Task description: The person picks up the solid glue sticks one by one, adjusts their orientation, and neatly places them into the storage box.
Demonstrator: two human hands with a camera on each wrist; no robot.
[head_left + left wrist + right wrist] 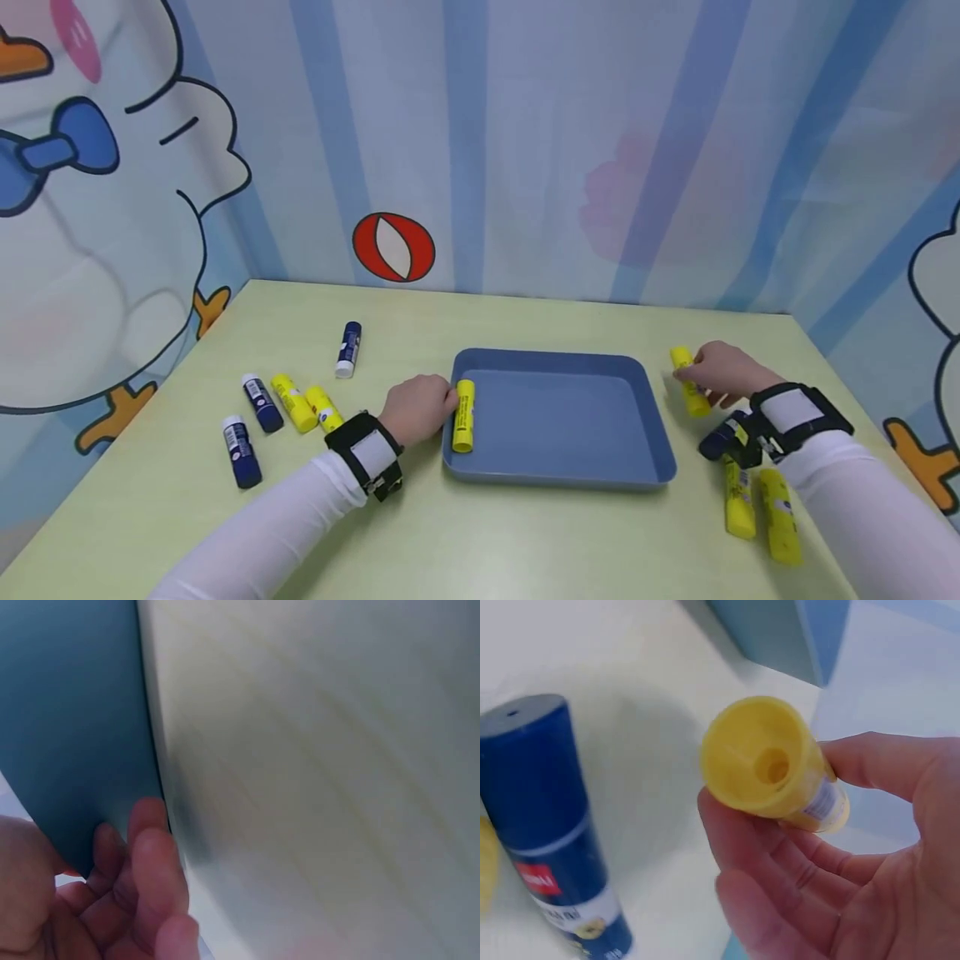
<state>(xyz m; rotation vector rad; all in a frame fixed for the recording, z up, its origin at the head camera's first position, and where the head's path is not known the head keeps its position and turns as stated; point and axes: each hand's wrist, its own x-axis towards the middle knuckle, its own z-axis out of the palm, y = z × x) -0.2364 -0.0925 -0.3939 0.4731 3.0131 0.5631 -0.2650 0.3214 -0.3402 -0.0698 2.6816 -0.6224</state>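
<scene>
Yellow tube (742,776) (label (823,801) illegible) in right fingers (739,847), near red-labelled blue tube (540,787)

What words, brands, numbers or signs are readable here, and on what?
"deli", probably, though blurred: red label on the blue stick nearest the right hand.
Its white label: too blurred to read.
Yellow stick in that hand: label too blurred.
Other sticks: print too small.

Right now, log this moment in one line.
left hand: grips blue-gray rectangular tray | right hand: pinches yellow cylindrical glue stick | tray contents: another yellow glue stick, left end
</scene>
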